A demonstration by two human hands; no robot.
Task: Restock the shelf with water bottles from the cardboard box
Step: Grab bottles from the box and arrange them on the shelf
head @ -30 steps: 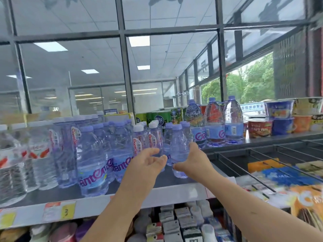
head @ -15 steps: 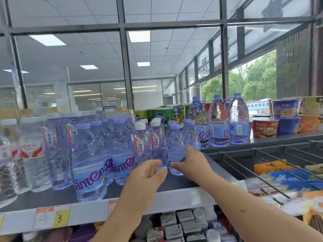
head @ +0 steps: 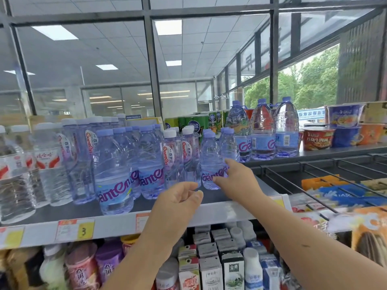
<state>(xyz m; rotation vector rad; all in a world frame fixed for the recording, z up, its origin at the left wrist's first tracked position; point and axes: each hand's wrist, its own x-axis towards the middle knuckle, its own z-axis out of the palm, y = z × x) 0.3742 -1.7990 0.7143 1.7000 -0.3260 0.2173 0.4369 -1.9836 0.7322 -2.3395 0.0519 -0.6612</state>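
Note:
Rows of clear, purple-capped water bottles stand on the dark shelf [head: 62, 214]. At the right end of the rows stands a small water bottle [head: 210, 162] with a purple label. My right hand [head: 235, 180] grips its lower right side, thumb across the label and fingers round the back. My left hand [head: 180, 198] hovers just in front of the shelf edge, left of that bottle, its fingers loosely curled and holding nothing. The cardboard box is out of view.
Three large water jugs [head: 262, 130] and instant noodle cups [head: 317, 138] stand further right on the shelf. A wire-divided bin [head: 314, 176] of snack packets lies to the right. Milk cartons [head: 211, 268] and drink cups fill the shelf below. Windows rise behind.
The small bottle in my right hand now stands on the shelf beside the rows. My left hand has drawn back from it toward the shelf's front edge.

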